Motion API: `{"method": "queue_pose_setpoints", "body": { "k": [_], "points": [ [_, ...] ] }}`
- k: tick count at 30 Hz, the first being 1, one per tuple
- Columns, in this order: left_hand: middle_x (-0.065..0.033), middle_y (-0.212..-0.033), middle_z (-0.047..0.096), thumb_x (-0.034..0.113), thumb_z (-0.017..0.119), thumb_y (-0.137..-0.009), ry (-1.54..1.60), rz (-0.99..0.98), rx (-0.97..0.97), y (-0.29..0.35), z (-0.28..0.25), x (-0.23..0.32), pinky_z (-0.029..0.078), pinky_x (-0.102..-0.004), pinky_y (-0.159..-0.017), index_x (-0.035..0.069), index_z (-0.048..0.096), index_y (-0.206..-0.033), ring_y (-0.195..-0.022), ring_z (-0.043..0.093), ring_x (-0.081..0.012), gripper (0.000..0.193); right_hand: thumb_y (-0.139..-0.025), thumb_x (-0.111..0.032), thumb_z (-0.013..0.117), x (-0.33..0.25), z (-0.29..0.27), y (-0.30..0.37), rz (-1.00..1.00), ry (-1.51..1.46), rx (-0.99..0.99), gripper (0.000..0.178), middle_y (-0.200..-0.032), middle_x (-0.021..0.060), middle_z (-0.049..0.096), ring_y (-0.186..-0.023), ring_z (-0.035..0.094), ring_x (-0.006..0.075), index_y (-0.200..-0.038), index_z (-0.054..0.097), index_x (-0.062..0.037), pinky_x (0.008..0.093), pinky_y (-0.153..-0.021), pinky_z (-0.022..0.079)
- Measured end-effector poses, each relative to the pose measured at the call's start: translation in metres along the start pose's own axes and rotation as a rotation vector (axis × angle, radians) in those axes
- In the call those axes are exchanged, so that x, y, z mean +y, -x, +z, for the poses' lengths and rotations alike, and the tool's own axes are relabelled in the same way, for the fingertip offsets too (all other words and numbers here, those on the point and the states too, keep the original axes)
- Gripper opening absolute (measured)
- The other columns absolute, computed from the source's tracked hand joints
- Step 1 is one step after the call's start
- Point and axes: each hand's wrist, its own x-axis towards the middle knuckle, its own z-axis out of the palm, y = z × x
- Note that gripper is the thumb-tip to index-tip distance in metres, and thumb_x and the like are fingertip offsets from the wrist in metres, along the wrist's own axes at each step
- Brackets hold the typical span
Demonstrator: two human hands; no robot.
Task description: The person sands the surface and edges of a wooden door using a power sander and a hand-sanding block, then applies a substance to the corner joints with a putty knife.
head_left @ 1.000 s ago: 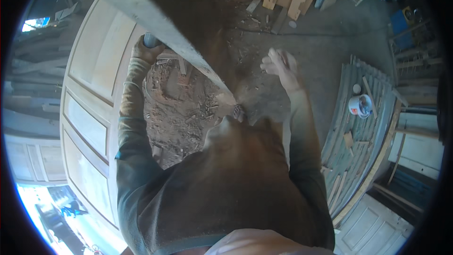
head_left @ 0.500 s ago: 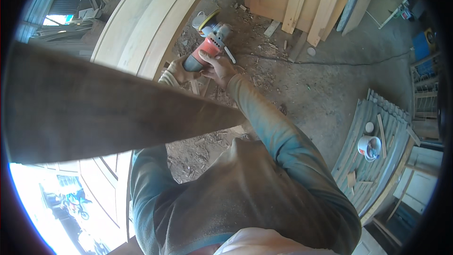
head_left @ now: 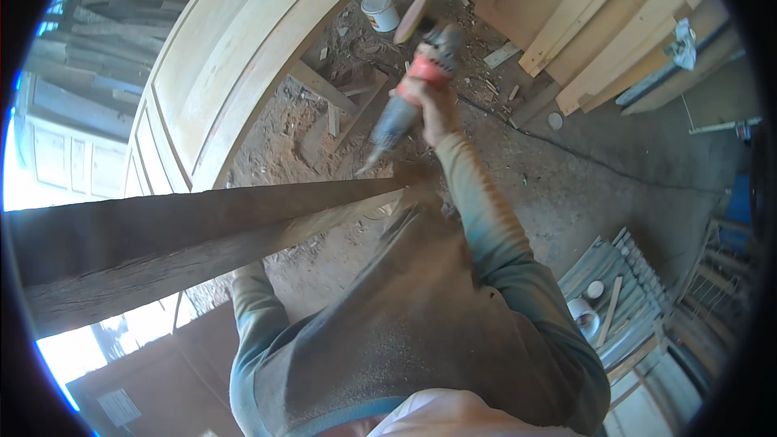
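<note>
An angle grinder (head_left: 429, 70) with a red-and-grey body and a round sanding disc (head_left: 413, 16) is in the grip of my right hand (head_left: 435, 110). My fingers wrap round its body, and it is held up over the littered floor, disc end away from me. A dark wooden beam (head_left: 162, 231) crosses in front of me from the left. Behind it my left hand is mostly hidden; only the sleeve of my left arm (head_left: 257, 299) shows clearly below the beam. A pale panelled wooden door (head_left: 251, 40) stands to the left of the grinder, apart from the disc.
A white bucket (head_left: 380, 10) sits on the floor beyond the door's edge. Wooden boards (head_left: 583, 24) lean at the far right. A cord (head_left: 558, 146) runs across the floor. Stacked grey sheets (head_left: 627, 275) carry a white tub (head_left: 583, 317) at the right. Wood scraps litter the ground.
My left hand has come off the grinder and drawn back behind the beam. My right hand alone now holds the grinder, slightly further right. The whole view has turned.
</note>
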Motion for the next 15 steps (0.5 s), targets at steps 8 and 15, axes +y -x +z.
{"method": "queue_pose_setpoints", "body": {
  "k": [8, 15],
  "points": [
    [-0.0151, -0.146, 0.054, 0.058, 0.063, -0.096, 0.134, -0.854, -0.019, 0.187, 0.056, -0.239, 0.04, -0.0454, -0.113, 0.008, 0.049, -0.15, -0.133, 0.054, -0.0295, 0.075, -0.091, -0.049, 0.073, -0.093, -0.117, -0.086, 0.098, -0.013, 0.218, 0.054, -0.095, 0.016, 0.067, -0.081, 0.07, 0.0277, -0.11, 0.058, -0.0001, 0.0414, -0.077, 0.061],
    [-0.0153, -0.152, 0.048, 0.062, 0.061, -0.096, 0.396, -1.109, -0.19, 0.214, 0.276, -0.268, 0.036, -0.047, -0.117, 0.014, 0.046, -0.153, -0.138, 0.049, -0.0304, 0.076, -0.096, -0.045, 0.068, -0.174, -0.142, -0.208, 0.111, -0.067, 0.281, 0.051, -0.095, 0.0183, 0.066, -0.086, 0.067, 0.0303, -0.109, 0.057, 0.0026, 0.0428, -0.082, 0.058]
  ]
}}
